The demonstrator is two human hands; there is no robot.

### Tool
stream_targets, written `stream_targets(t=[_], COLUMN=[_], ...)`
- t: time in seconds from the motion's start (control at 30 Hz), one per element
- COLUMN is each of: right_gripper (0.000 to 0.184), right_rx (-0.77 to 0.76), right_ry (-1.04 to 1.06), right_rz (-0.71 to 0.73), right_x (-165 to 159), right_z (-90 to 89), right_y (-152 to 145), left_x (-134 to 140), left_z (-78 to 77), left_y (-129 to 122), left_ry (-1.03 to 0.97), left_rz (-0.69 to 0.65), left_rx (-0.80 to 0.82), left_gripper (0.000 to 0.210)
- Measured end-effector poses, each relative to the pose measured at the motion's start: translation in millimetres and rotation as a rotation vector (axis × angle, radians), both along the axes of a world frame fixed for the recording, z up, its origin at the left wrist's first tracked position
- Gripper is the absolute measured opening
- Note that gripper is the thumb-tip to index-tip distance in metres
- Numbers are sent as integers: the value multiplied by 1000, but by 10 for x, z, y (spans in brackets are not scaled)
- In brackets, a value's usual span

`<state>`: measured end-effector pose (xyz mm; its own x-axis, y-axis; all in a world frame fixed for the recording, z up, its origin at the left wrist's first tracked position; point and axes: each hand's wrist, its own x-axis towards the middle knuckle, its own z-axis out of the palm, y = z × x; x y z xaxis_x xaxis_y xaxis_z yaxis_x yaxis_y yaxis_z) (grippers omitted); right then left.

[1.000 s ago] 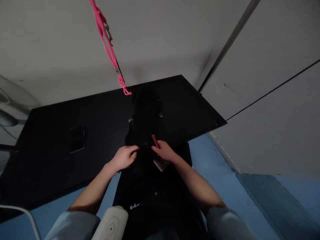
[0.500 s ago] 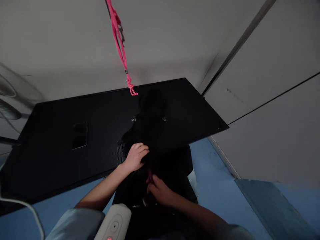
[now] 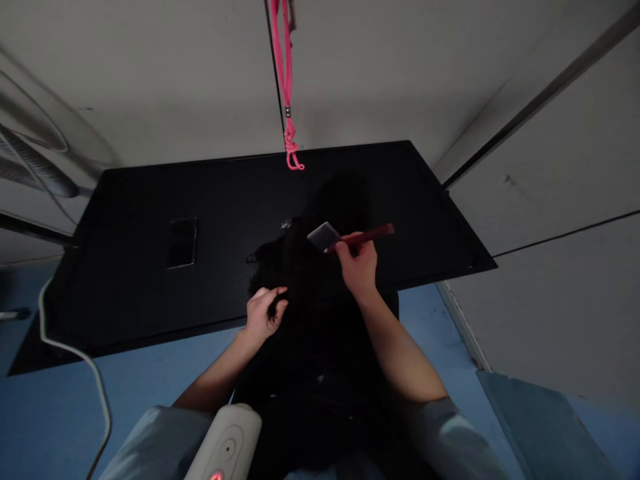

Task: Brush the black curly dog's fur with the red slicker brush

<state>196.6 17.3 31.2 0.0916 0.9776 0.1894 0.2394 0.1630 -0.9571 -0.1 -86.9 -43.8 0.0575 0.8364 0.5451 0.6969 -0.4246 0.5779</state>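
Observation:
A black, furry dog (image 3: 305, 267) is on a black textured grooming table (image 3: 140, 200), its outline hard to make out in the dark. Pale claws of one paw show on its left side. My right hand (image 3: 361, 267) grips a slicker brush with a dark red handle (image 3: 373, 235) and a grey rectangular head, held over the dog's back. At the dog's lower left, my left hand (image 3: 263, 313) pinches a tuft of black fur (image 3: 274, 308) between thumb and fingers; whether the tuft is loose or attached I cannot tell.
A phone (image 3: 183, 242) lies on the table's left half. A pink cord (image 3: 289, 80) hangs above the far edge. A white device (image 3: 233, 430) with a red light is near my lap. A pale cable (image 3: 100, 380) runs at left; a grey-green board (image 3: 545, 420) lies at right.
My right hand has risen from near my lap to above the dog, bringing the brush into plain sight. My left hand has turned, showing fur in its fingers. The view has swung left.

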Motion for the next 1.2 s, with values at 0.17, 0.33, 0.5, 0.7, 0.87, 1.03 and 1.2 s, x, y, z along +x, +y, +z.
stream_targets(t=[0.17,0.33,0.5,0.7,0.87,1.03,1.2], right_gripper=[17,18,22,22,23,23,21], right_rx=[-142,-94,-86,-206,-141,-132,-198], right_ry=[-90,-105,-172,-141,-115,-126,-96], right_rz=[251,221,127,194,109,-26,137], right_x=[-98,-140,-118,-91,-40,60,85], right_z=[-59,-78,-83,-127,-136,-153,-156], right_y=[-151,-170,-215,-253,-283,-251,-204], left_x=[-22,-52,-66,-47,-55,-63,-61], left_z=[107,116,116,143,135,112,95], left_y=[9,4,-2,35,62,70,78], left_ry=[90,110,116,125,115,87,41], left_rz=[-78,-134,-134,-146,-161,-176,-7], left_rx=[-78,-92,-108,-155,-164,-167,-272], left_gripper=[10,9,10,12,13,14,21])
